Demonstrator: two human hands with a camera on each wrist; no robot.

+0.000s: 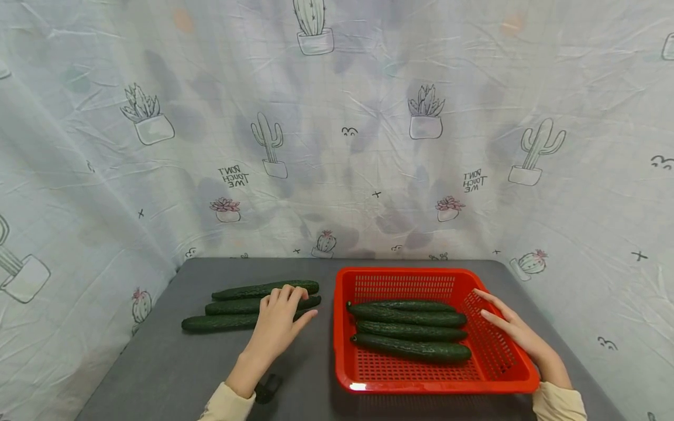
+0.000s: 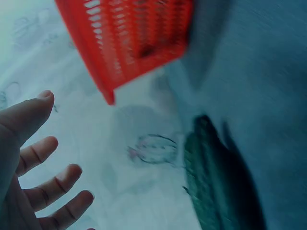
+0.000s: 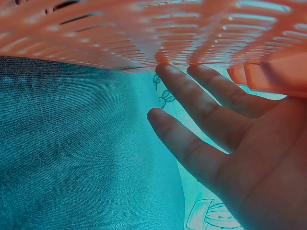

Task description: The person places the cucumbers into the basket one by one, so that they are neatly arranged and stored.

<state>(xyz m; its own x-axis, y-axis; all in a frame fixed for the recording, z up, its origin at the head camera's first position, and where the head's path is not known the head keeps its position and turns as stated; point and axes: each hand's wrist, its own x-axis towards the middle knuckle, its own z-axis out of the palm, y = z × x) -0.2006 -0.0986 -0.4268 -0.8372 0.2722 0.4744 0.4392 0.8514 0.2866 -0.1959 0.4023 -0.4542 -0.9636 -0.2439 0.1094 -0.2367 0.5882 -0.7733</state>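
Head view: three cucumbers (image 1: 237,307) lie side by side on the grey bench (image 1: 158,362), left of the red basket (image 1: 437,386). Four cucumbers (image 1: 411,331) lie inside the basket on its floor, roughly parallel, lengthwise left to right.

Left hand (image 1: 277,323) is over the right part of the bench group, partly hiding them. Fingers loosely bent and spread, thumb apart, nothing held; left wrist view shows a gap between hand and cucumbers, picture blurred.

Right hand (image 1: 518,333) is at the basket's right side, across the rim. Fingers extended and spread, not curled round anything; right wrist view has two fingertips up against the slotted wall. Can't tell how firm the contact is.

Both arms in cream sleeves (image 1: 559,402). Behind the bench: pale sheet (image 1: 337,199) with potted-cactus drawings and mirrored lettering.
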